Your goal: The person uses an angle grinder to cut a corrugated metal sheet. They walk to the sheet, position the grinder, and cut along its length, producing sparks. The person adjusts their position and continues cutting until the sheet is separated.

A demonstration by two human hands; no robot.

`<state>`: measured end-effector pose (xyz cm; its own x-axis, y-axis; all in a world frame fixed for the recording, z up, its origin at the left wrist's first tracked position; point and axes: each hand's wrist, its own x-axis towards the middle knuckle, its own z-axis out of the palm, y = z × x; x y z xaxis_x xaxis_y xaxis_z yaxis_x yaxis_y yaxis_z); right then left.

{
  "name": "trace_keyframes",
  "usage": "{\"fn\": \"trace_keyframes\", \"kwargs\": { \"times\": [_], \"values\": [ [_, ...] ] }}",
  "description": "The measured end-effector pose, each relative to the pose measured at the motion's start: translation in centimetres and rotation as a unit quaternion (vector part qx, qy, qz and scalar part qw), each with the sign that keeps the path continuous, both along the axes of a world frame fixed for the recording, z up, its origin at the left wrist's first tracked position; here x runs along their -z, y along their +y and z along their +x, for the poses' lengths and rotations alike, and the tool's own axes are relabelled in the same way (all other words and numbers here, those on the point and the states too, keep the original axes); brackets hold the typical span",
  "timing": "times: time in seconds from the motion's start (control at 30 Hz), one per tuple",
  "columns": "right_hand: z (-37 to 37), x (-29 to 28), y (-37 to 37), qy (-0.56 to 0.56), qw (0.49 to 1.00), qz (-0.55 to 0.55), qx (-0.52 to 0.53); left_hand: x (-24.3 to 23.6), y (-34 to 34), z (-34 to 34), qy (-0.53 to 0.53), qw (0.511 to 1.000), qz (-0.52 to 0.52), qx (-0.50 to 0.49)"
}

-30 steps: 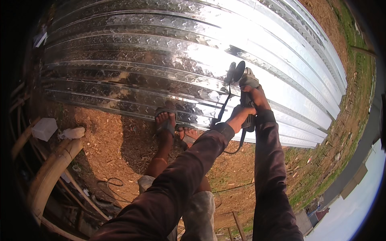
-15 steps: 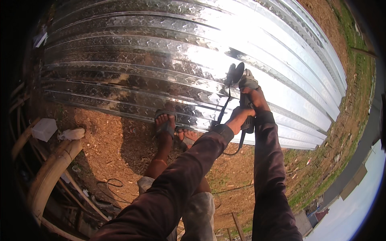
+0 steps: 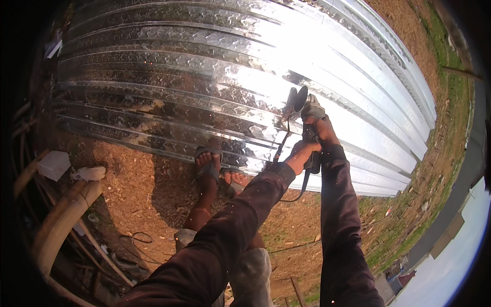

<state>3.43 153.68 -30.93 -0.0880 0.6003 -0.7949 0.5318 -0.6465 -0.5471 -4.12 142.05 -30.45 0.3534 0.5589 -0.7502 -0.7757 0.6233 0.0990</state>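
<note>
Both of my hands are closed on an angle grinder (image 3: 311, 109) held over the corrugated metal sheet (image 3: 194, 71). My left hand (image 3: 304, 153) wraps the rear body of the tool. Farther forward, my right hand (image 3: 326, 130) grips it close behind the head. The dark round disc (image 3: 300, 98) stands on edge at the sheet's surface, with its reflection beside it. Small bright sparks fly over the sheet and my sleeves. A black cord (image 3: 305, 185) hangs from the grinder's rear end. Glare hides exactly where the disc meets the metal.
My sandalled feet (image 3: 207, 162) stand at the sheet's near edge. Bamboo poles (image 3: 66, 220), a white block (image 3: 54, 165) and a whitish bundle (image 3: 90, 173) lie at the left. A loose dark cable (image 3: 138, 238) rests on the woodchip-strewn ground. Grass (image 3: 455, 112) borders the right side.
The grinder and both hands have shifted slightly left and toward me. Sparks now show over the sheet and sleeves. The whole view has tilted a little.
</note>
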Motion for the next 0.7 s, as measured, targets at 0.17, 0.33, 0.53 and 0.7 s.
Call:
{"fn": "trace_keyframes", "kwargs": {
  "times": [0.17,0.33,0.53,0.7],
  "values": [
    [-0.1,0.1,0.2,0.012,1.000,0.009,-0.011,-0.1,0.3,-0.3,0.009,1.000,0.005,0.018],
    [0.2,0.1,0.3,0.032,0.999,0.026,-0.014,-0.4,0.6,-0.6,0.009,1.000,-0.004,0.014],
    [1.2,1.4,1.0,0.032,0.997,0.047,-0.057,-0.5,1.0,-0.5,-0.007,1.000,0.007,0.007],
    [0.2,0.9,1.1,0.002,0.999,0.020,-0.036,-0.1,1.1,-0.5,-0.007,1.000,-0.007,0.011]
  ]
}}
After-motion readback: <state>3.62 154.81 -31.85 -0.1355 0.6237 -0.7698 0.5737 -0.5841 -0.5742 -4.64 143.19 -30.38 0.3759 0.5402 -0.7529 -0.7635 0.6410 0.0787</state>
